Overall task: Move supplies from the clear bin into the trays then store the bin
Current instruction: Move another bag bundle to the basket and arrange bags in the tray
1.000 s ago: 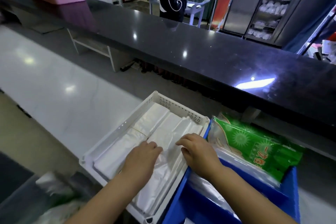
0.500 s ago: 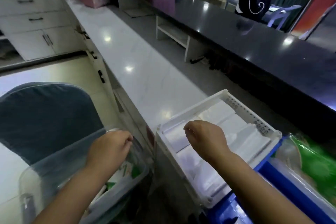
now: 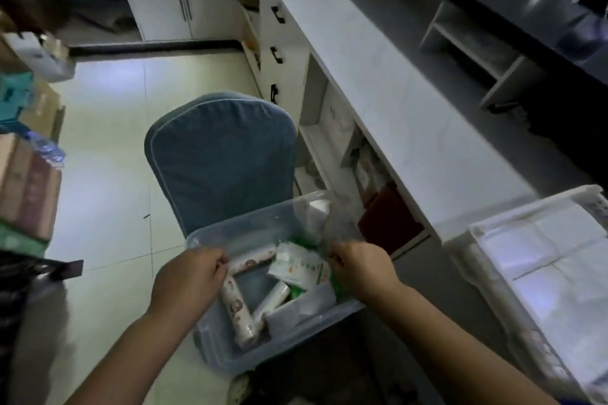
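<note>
The clear bin (image 3: pixel 250 227) sits low in the middle, on a chair with a blue cover (image 3: pixel 223 158). Inside lie patterned rolls (image 3: pixel 238 312) and white-and-green packets (image 3: pixel 299 268). My left hand (image 3: pixel 189 276) is curled over the bin's left rim. My right hand (image 3: pixel 360 265) is at the bin's right side, fingers pinched on a clear plastic packet (image 3: pixel 324 214) that sticks up above the rim. The white tray (image 3: pixel 513 212), filled with folded white bags (image 3: pixel 543 250), sits at the right edge.
A long white counter (image 3: pixel 378 76) with drawers and open shelves runs along the right, under a dark raised bar top (image 3: pixel 493 3). Stacked boxes (image 3: pixel 26 181) stand at the left. Pale tiled floor (image 3: pixel 105 141) lies between them.
My view swung left from the white tray to the clear bin. Both hands left the tray's white bags; the left reached the bin first, then the right followed and took hold of a clear packet.
</note>
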Demonstrator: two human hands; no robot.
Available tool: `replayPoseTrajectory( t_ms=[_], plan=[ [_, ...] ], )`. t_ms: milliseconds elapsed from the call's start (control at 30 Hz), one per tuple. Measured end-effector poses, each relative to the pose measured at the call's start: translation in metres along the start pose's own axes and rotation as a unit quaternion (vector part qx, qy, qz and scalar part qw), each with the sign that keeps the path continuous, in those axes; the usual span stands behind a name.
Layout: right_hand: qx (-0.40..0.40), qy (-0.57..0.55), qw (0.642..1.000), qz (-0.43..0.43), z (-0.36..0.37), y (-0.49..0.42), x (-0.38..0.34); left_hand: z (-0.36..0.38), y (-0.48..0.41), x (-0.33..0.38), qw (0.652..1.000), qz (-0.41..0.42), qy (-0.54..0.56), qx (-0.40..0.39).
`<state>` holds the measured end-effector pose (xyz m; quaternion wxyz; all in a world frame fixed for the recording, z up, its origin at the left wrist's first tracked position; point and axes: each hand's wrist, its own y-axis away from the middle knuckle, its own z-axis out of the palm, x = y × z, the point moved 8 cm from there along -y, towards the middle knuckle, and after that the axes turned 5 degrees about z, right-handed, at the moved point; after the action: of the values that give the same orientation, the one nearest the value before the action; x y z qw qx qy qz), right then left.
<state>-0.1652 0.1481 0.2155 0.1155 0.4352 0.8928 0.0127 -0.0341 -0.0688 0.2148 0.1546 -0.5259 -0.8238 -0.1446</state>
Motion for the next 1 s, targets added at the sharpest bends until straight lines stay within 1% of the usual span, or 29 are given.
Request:
replayPoseTrajectory(
  t_ms=[133, 300, 433, 600, 700, 833, 933, 1000],
  plan=[
    [-0.107, 0.017, 0.994, 0.027, 0.06, 0.001, -0.008, 0.007, 0.007, -0.048, 0.999, -0.027, 0.013, -0.027],
    [-0.2, -0.011, 0.977, 0.079, 0.119, 0.005, 0.007, 0.027, 0.002, -0.076, 0.997, -0.05, 0.035, -0.05],
    [-0.261, -0.078, 0.955, 0.116, 0.173, -0.005, 0.015, 0.055, 0.0, -0.088, 0.994, -0.061, 0.03, -0.086],
    [-0.349, -0.095, 0.924, 0.123, 0.244, -0.033, 0.022, 0.106, 0.002, -0.103, 0.986, -0.091, 0.012, -0.136],
    [-0.369, -0.068, 0.922, 0.094, 0.28, -0.06, 0.029, 0.133, -0.005, -0.103, 0.981, -0.105, 0.016, -0.16],
    [-0.392, 0.04, 0.919, 0.023, 0.325, -0.091, 0.034, 0.164, -0.027, -0.097, 0.979, -0.097, 0.018, -0.178],
    [-0.445, 0.11, 0.888, -0.035, 0.362, -0.092, 0.037, 0.179, -0.043, -0.095, 0.983, -0.087, 0.023, -0.163],
    [-0.464, 0.147, 0.871, -0.074, 0.382, -0.088, 0.038, 0.188, -0.052, -0.096, 0.984, -0.084, 0.025, -0.156]
  ],
)
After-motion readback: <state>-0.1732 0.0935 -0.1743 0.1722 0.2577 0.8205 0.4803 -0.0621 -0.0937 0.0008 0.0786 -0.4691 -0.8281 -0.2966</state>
